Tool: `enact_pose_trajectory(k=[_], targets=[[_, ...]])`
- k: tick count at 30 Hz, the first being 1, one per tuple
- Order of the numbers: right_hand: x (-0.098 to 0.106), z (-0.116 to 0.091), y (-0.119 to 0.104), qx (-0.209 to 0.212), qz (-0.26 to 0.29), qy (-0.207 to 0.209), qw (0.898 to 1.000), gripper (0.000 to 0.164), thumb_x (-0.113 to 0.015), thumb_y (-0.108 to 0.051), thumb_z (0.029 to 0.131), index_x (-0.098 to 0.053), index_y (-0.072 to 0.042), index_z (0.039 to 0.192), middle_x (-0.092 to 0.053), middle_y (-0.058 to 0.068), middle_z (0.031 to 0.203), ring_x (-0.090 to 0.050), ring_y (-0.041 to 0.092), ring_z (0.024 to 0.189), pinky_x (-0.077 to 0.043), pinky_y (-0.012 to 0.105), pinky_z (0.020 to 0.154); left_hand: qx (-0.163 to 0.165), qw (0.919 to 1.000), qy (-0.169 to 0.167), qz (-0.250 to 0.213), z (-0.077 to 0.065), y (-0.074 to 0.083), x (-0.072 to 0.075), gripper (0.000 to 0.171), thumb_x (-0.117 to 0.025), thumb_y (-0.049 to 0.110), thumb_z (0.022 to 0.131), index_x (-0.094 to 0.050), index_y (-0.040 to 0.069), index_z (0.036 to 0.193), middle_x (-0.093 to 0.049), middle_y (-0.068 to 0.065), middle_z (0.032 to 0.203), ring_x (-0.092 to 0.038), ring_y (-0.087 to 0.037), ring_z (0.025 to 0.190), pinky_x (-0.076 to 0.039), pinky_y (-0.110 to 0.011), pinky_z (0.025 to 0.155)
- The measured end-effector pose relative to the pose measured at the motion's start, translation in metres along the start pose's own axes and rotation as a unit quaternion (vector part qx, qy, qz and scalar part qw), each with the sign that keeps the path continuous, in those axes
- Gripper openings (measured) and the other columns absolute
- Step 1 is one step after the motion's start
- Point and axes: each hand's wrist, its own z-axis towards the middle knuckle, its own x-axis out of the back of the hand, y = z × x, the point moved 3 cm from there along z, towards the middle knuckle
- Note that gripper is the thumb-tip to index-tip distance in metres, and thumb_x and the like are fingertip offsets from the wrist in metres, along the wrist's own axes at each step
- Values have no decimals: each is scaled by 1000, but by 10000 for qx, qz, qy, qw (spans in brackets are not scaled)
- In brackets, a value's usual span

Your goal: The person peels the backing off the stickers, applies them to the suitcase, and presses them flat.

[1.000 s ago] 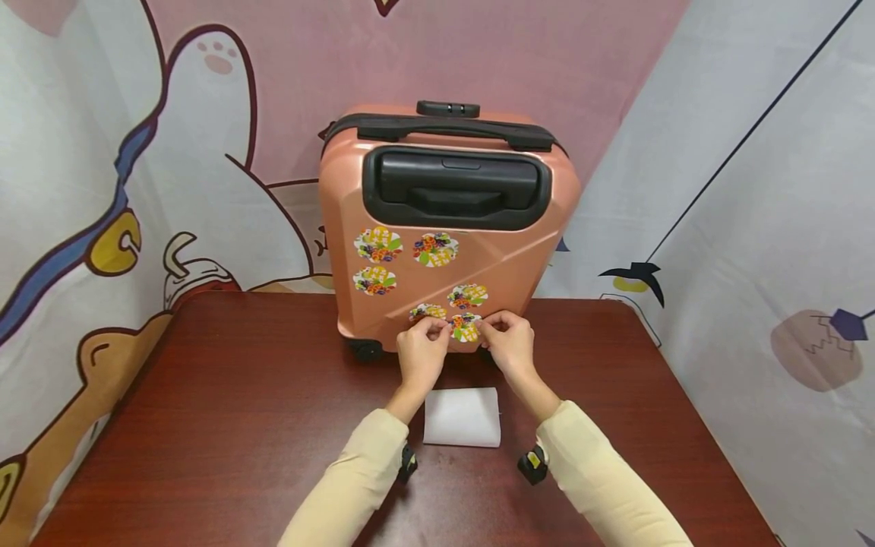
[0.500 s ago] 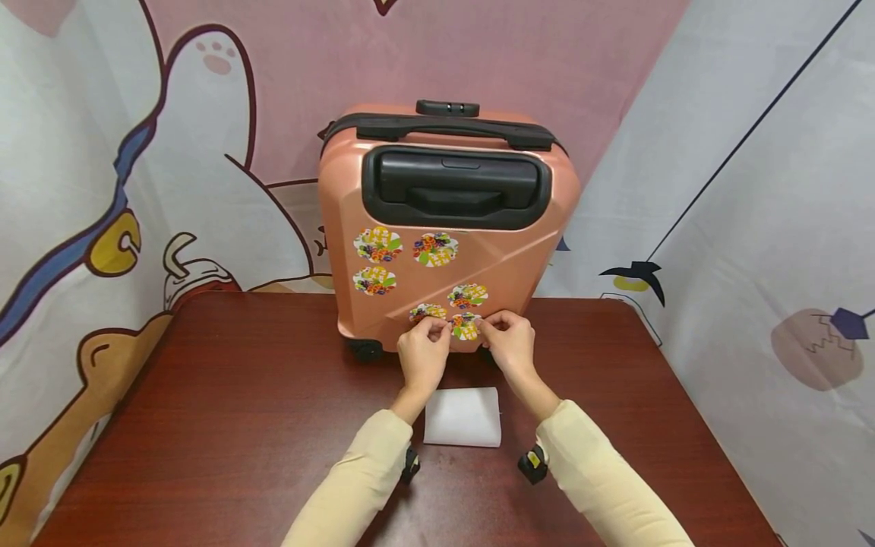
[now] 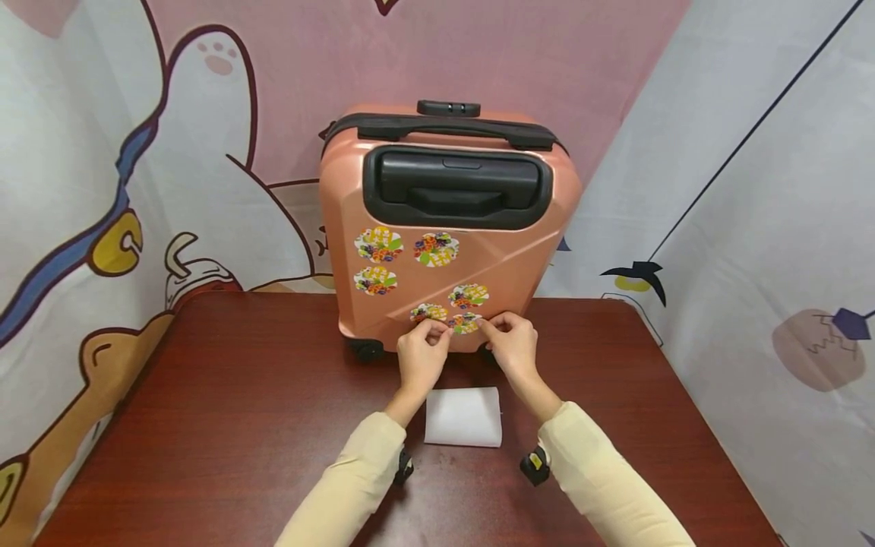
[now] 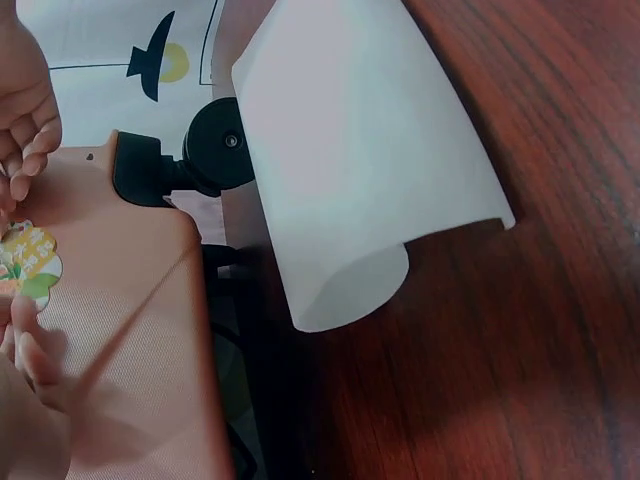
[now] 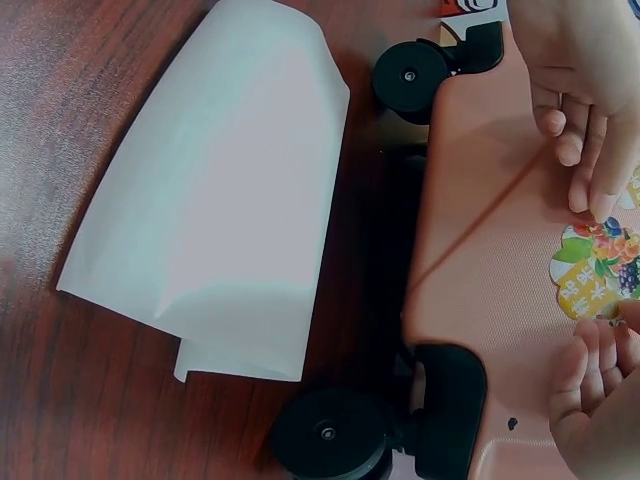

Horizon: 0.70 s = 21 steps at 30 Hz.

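Note:
A round fruit-print sticker (image 3: 465, 324) is stretched between both hands, low in front of the pink suitcase (image 3: 506, 266). My left hand (image 3: 421, 351) pinches its left edge between thumb and fingers. On the opposite edge, my right hand (image 3: 513, 346) pinches it the same way. In the right wrist view the sticker (image 5: 597, 265) lies close over the shell, with fingertips at both sides. Just above it on the suitcase is another sticker (image 3: 468, 296), and at its upper left a further one (image 3: 428, 312), partly covered by my left fingers.
Three more stickers, including one at upper left (image 3: 378, 245), are on the suitcase below its black handle recess (image 3: 458, 216). A curled white sheet (image 3: 463, 416) lies on the brown table (image 3: 239, 425) between my forearms. A patterned cloth (image 3: 547, 68) hangs behind.
The held sticker has tilted and looks flatter, its lower edge now higher in the head view. Both hands keep their pinch and have barely moved.

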Motion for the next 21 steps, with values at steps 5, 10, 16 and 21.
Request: enact_pose_trajectory(k=[5, 10, 16, 21], targets=[[-2, -1, 2, -41, 322, -182, 9993, 20, -68, -16, 82, -65, 3, 73, -62, 15, 61, -57, 17, 45, -46, 24, 44, 172, 9981, -489, -325, -1, -5, 0, 3, -70, 6, 79, -68, 4, 77, -65, -4, 65, -58, -12, 54, -46, -21, 51], [-8, -1, 5, 48, 841, -587, 9947, 18, -64, -10, 85, -65, 7, 79, -64, 20, 68, -62, 26, 56, -52, 32, 51, 42, 9930, -970, -677, -2, -6, -1, 9, -65, 1, 82, -68, -1, 89, -68, -10, 73, -63, -19, 57, -48, -21, 50], [-14, -3, 7, 209, 977, -946, 9905, 12, -61, -3, 86, -66, 8, 88, -66, 21, 81, -65, 31, 71, -53, 41, 62, 64, 9886, -1268, -813, 0, -6, 2, 13, -60, -3, 84, -67, -3, 96, -68, -13, 84, -66, -25, 64, -49, -21, 54], [-15, -4, 7, 281, 1094, -1131, 9871, 12, -60, 1, 86, -65, 9, 93, -66, 23, 87, -64, 34, 79, -52, 42, 66, 96, 9865, -1361, -902, 2, -6, 4, 15, -57, -6, 85, -67, -4, 96, -68, -14, 87, -66, -22, 66, -51, -22, 56]])
